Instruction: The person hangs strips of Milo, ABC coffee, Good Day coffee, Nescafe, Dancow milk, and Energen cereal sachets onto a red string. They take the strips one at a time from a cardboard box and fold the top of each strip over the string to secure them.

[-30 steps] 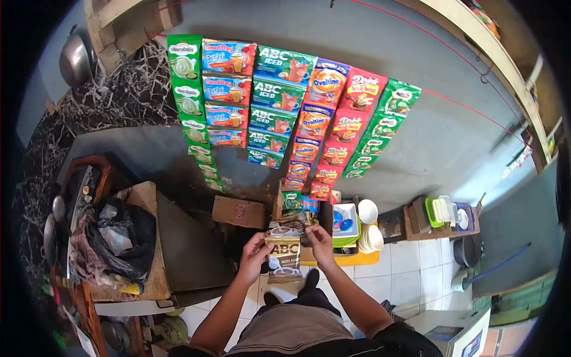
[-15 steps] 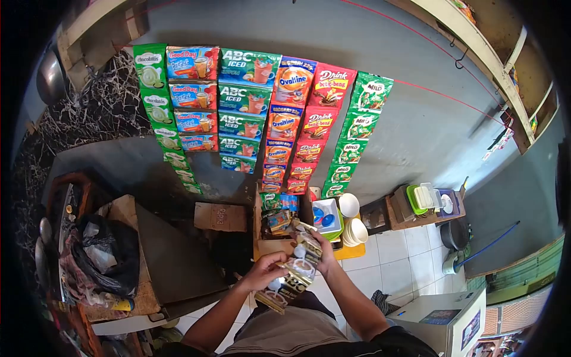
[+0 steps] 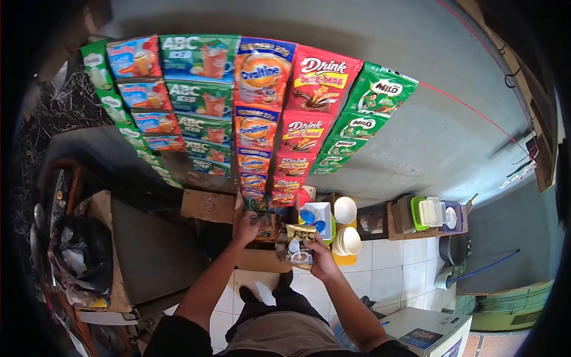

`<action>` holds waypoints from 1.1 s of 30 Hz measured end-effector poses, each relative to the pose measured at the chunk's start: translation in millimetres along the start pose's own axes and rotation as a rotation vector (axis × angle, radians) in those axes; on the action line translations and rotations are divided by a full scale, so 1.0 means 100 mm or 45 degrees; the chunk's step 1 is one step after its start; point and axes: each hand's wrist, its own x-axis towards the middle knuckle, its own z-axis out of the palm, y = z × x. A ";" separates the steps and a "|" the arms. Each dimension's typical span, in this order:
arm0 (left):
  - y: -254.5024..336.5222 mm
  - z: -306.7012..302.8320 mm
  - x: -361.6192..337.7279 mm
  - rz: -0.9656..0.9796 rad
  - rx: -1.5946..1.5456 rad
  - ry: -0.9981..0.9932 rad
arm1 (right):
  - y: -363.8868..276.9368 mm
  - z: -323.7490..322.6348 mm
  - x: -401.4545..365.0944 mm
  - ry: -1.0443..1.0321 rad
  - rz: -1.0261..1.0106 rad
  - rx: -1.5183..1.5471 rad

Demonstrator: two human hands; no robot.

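A folded strip of gold and brown ABC coffee sachets (image 3: 299, 249) is gripped in my right hand (image 3: 324, 260), with the thumb across its front. It hangs over the front right of an open cardboard box (image 3: 262, 260). At the left wall of this box is my left hand (image 3: 245, 229), its fingers curled over the edge and partly hidden. Close by those fingers a green sachet (image 3: 257, 206) sticks up among other packets inside the box.
Strips of drink sachets hang on the wall ahead, among them Ovaltine (image 3: 257, 128) and Milo (image 3: 363, 127). White bowls (image 3: 347, 241) and a white tub (image 3: 322, 213) with blue items stand right of the box. A black plastic bag (image 3: 86, 256) lies left. A white cabinet (image 3: 437, 327) stands lower right.
My left hand has let go of the ABC sachets and moved up and left to the box edge. The strip is now folded together in my right hand. The view has shifted closer to the wall.
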 end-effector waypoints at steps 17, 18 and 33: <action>0.05 0.42 0.71 -0.434 0.297 0.332 | -0.60 -0.32 0.13 0.008 0.273 -0.157; 0.11 0.39 0.61 -0.433 0.305 0.341 | -0.59 -0.32 0.14 0.010 0.296 -0.141; 0.98 -0.86 -1.22 -0.036 -1.500 -0.214 | -0.11 0.07 -0.20 -0.081 0.007 -0.135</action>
